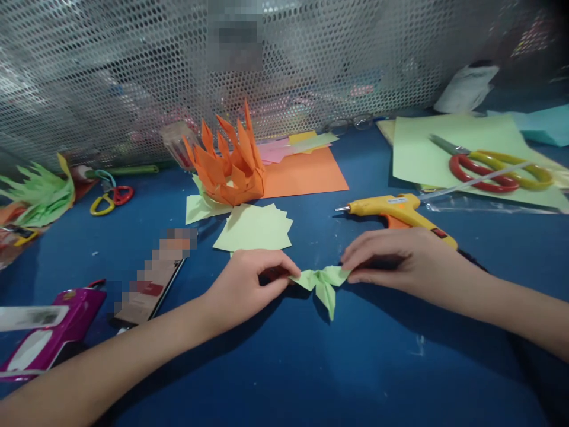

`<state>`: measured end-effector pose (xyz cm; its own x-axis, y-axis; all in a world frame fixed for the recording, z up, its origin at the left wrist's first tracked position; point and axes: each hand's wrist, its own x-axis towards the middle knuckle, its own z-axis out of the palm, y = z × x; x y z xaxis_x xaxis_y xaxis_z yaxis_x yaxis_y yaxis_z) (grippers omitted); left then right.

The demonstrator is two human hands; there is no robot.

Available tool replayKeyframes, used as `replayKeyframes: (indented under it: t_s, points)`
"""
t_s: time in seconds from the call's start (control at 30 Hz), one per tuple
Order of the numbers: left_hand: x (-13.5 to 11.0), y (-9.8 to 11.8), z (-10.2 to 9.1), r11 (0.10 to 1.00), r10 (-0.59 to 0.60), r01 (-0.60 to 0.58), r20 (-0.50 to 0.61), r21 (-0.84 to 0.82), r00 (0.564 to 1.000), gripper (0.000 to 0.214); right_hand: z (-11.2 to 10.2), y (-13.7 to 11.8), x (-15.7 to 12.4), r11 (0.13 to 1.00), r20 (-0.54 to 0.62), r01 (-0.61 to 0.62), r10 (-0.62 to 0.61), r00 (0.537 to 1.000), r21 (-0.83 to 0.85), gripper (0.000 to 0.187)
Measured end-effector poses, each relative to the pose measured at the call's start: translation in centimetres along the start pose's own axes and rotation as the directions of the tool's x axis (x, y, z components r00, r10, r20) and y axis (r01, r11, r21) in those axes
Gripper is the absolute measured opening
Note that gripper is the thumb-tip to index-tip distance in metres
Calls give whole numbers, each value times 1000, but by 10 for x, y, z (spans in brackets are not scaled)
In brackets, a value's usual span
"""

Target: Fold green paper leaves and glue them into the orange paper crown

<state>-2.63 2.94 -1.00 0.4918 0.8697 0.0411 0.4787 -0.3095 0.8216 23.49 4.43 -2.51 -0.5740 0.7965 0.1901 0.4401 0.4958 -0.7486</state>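
A small folded piece of light green paper [326,283] is stretched between my two hands, just above the blue table. My left hand [249,284] pinches its left tip between thumb and fingers. At the opposite tip, my right hand [404,261] grips it the same way. The paper's pointed middle part hangs toward me. Behind my left hand lies a stack of light green paper squares [253,228]. Close beyond my right hand rests a yellow glue gun [384,206], its nozzle pointing left.
An orange folded-paper piece [231,172] with upright spikes stands behind the squares, beside an orange sheet [306,172]. Red-and-yellow scissors [484,169] lie on green sheets [409,148] at right. Leftward are a phone [153,279], a purple device [66,314] and small scissors [113,198]. Perforated metal mesh [133,89] closes the back.
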Motion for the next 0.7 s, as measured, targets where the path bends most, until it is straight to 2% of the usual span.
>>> replayKeyframes:
  t_s: [0.07, 0.2, 0.37, 0.53, 0.7]
  points:
    - [0, 2, -2, 998, 29, -31, 36, 53, 999, 17, -1, 1, 1, 1000, 32, -20, 21, 999, -23, 15]
    - [1, 4, -4, 999, 15, -20, 105, 49, 994, 21, 0, 1, 1, 1000, 57, -30, 31, 998, -7, 19]
    - [3, 2, -3, 1000, 5, -6, 85, 13, 996, 1, 4, 2, 0, 998, 79, -31, 27, 997, 59, 15]
    - [3, 0, -1, 998, 3, 0, 52, -63, 999, 9, 9, 1, -2, 993, 98, -39, 29, 995, 107, 20]
    - [1, 0, 0, 983, -95, 102, 53, -153, 994, 10, 9, -2, -2, 987, 76, -76, 66, 995, 138, 22]
